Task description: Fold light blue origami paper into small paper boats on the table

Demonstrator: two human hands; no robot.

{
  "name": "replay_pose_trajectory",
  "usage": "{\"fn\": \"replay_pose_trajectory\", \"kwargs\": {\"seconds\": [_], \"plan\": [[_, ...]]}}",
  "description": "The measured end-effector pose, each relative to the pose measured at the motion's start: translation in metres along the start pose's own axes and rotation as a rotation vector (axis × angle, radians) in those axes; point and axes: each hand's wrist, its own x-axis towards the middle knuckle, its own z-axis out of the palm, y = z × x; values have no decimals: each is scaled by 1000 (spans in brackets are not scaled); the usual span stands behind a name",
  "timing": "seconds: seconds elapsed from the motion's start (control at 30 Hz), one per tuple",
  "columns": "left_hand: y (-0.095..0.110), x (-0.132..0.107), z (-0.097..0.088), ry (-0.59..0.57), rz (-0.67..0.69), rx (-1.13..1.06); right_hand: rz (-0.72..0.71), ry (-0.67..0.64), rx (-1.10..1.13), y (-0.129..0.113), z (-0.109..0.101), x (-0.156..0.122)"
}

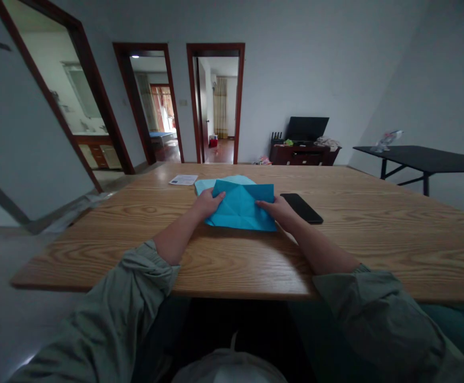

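A folded sheet of blue paper (242, 206) lies on the wooden table (256, 255) in front of me. My left hand (208, 204) grips its left edge, thumb on top of the paper. At the paper's right edge my right hand (279, 210) pinches it with the fingers closed on the sheet. Behind the folded sheet a lighter blue piece of paper (204, 184) shows on the table. Both my arms wear grey-green sleeves pushed up to the forearm.
A black phone (301, 207) lies flat just right of my right hand. A small white card (183, 180) sits at the table's far left. A black side table (423, 157) stands at the right wall, and open doorways lie beyond.
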Motion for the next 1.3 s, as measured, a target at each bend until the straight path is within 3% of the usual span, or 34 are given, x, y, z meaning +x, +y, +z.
{"fn": "replay_pose_trajectory", "kwargs": {"seconds": [0.17,0.4,0.63,0.97,1.3], "plan": [[-8,1,0,-118,79,410,-110,15,-492,4,-2,0],[-7,-3,3,-242,144,519,-228,-35,-815,-1,1,-7],[9,-9,4,-250,127,556,-331,-71,-878,2,4,-6],[5,-14,16,-456,322,558,-488,-220,-986,3,17,-11],[9,-18,16,-533,352,529,-510,-328,-754,7,11,-9]]}}
